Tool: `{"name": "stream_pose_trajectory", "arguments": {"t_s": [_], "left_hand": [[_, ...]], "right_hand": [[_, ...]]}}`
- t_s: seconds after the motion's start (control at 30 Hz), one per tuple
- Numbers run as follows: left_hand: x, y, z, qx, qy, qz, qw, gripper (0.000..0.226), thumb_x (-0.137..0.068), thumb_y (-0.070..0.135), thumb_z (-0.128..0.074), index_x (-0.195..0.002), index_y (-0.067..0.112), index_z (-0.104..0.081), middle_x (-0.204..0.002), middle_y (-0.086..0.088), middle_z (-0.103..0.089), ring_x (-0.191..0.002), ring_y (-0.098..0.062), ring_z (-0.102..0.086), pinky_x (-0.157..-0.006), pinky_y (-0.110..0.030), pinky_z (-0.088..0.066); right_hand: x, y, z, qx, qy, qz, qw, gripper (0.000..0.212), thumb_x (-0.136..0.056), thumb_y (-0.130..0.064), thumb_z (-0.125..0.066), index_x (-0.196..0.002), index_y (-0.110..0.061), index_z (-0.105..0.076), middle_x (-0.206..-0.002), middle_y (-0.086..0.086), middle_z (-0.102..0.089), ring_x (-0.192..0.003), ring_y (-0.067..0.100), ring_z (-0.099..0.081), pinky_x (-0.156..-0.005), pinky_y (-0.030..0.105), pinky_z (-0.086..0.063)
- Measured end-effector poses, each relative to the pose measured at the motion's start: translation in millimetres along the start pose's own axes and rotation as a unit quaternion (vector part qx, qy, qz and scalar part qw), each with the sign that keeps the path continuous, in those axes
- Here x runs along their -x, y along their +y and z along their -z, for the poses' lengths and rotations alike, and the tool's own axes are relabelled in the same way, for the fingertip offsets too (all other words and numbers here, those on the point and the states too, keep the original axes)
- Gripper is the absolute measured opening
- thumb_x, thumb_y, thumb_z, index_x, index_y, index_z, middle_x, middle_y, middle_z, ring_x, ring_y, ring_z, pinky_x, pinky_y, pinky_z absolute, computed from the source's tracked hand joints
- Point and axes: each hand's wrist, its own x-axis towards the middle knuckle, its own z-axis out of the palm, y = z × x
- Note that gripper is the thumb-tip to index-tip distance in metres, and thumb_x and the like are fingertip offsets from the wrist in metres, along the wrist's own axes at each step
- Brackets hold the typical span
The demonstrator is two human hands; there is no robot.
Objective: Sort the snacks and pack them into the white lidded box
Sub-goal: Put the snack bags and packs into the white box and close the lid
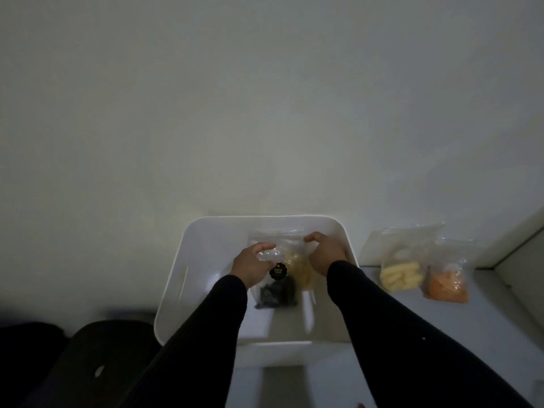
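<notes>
**Asker:** Where did everything sit, taking the white box [188, 248] as the centre?

**Describer:** The box stood open against a pale wall, no lid in view; both of the person's hands were inside it, black sleeves [397, 319] reaching in over its near rim. Two clear bags lay in its far half; a dark-snack bag [278, 290] with a round black label, and just to the right of it, touching, a pale yellow snack bag [298, 266]. Outside the box, to its right, two more bags rested on the grey surface [485, 304]; a bag of pale yellow sticks [399, 275] nearer the box, and beside that a bag of orange snacks [447, 285].

**Asker:** What were the hands doing?

**Describer:** The left hand [251, 265] was curled closed on the crumpled clear top of the dark-snack bag; the right hand [325, 251] had its fingers bent over the far right side of the pale yellow snack bag, pressing or gripping it; I could not tell which.

**Asker:** How would those bags handle?

**Describer:** Light and floppy, I judged; thin film, slick and crinkly, with loose pieces that shift and would probably crush if squeezed; the empty gathered top looked the safest place to pinch, with a palm under the filled bottom; the two bags outside the box would likely want the same.
</notes>
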Motion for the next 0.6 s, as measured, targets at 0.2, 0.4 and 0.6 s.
{"name": "stream_pose_trajectory", "arguments": {"t_s": [0.2, 0.4, 0.6], "left_hand": [[29.0, 35.2, 8.8, -0.276, -0.013, 0.040, 0.960, 0.060, -0.092, 0.030, -0.054, -0.145, 0.014, -0.031, -0.146, -0.012, -0.038, -0.134, -0.028, -0.037, -0.107, -0.031, -0.034], [78.3, 85.7, 14.9, -0.419, 0.023, 0.023, 0.907, 0.025, -0.093, 0.015, -0.048, -0.108, 0.001, -0.060, -0.116, -0.013, -0.061, -0.105, -0.025, -0.060, -0.077, -0.024, -0.045], [126.9, 136.7, 14.6, -0.447, 0.073, -0.007, 0.892, 0.016, -0.092, 0.010, -0.045, -0.081, 0.004, -0.055, -0.093, -0.008, -0.059, -0.087, -0.023, -0.061, -0.071, -0.025, -0.046]], "right_hand": [[39.5, -26.8, 26.3, 0.251, 0.017, 0.044, 0.967, 0.028, -0.093, -0.010, -0.048, -0.119, -0.007, -0.058, -0.120, 0.011, -0.061, -0.109, 0.024, -0.060, -0.094, 0.031, -0.050], [80.6, -46.6, 64.7, 0.291, -0.014, 0.082, 0.953, 0.024, -0.091, -0.013, -0.054, -0.112, -0.002, -0.059, -0.113, 0.011, -0.063, -0.102, 0.023, -0.062, -0.087, 0.029, -0.049], [121.1, -51.4, 117.2, 0.301, -0.044, 0.098, 0.947, 0.031, -0.089, -0.018, -0.062, -0.113, 0.002, -0.059, -0.109, 0.014, -0.063, -0.087, 0.024, -0.057, -0.074, 0.028, -0.045]]}}
